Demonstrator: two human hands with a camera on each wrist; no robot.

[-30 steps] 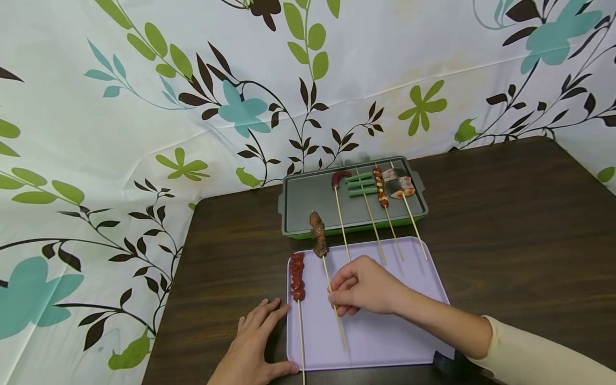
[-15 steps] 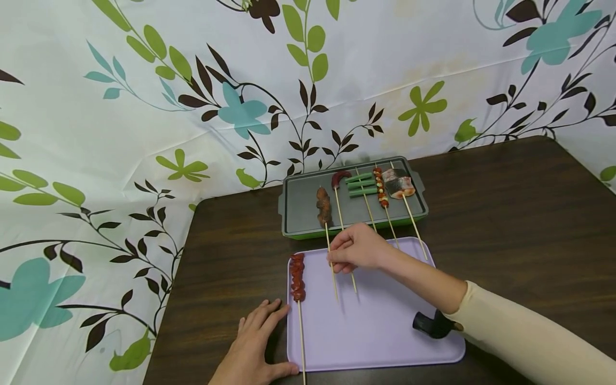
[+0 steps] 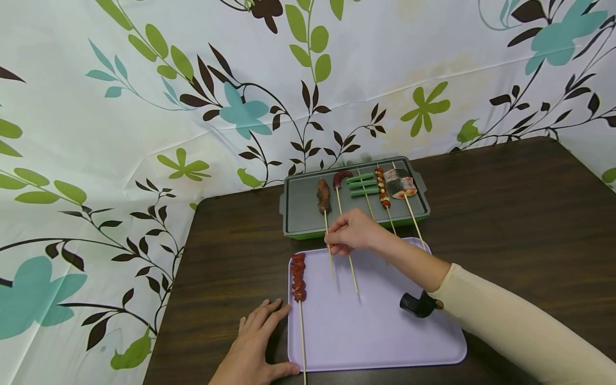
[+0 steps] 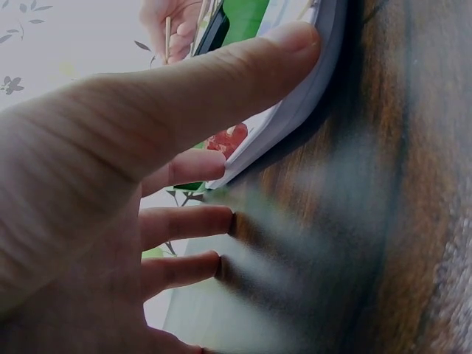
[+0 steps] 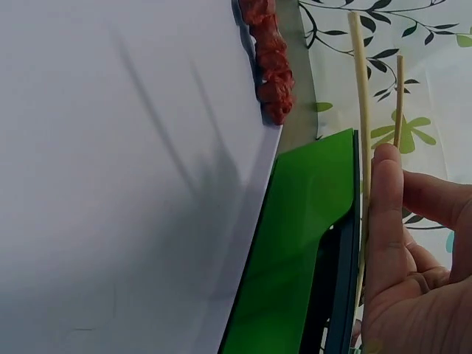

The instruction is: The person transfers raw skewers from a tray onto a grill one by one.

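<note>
Here, the right hand (image 3: 353,233) pinches the stick of the brown meat skewer (image 3: 324,195), whose meat lies on the grey grill tray (image 3: 300,216); lower it parallel to its neighbours, while the left hand (image 3: 254,342), fingers spread flat, steadies the lilac tray (image 3: 385,342).

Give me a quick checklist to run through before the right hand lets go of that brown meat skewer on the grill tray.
1. Right hand grips the stick of the brown meat skewer: ok.
2. Meat end lies over the grey grill tray, left of the other four skewers: ok.
3. Meat is apart from the dark red sausage skewer beside it: ok, a gap shows.
4. Meat rests flat on the tray surface: cannot tell.
5. Left hand lies flat on the table, thumb against the purple tray: ok.
6. Last red meat skewer waits on the purple tray's left edge, untouched: ok.
</note>
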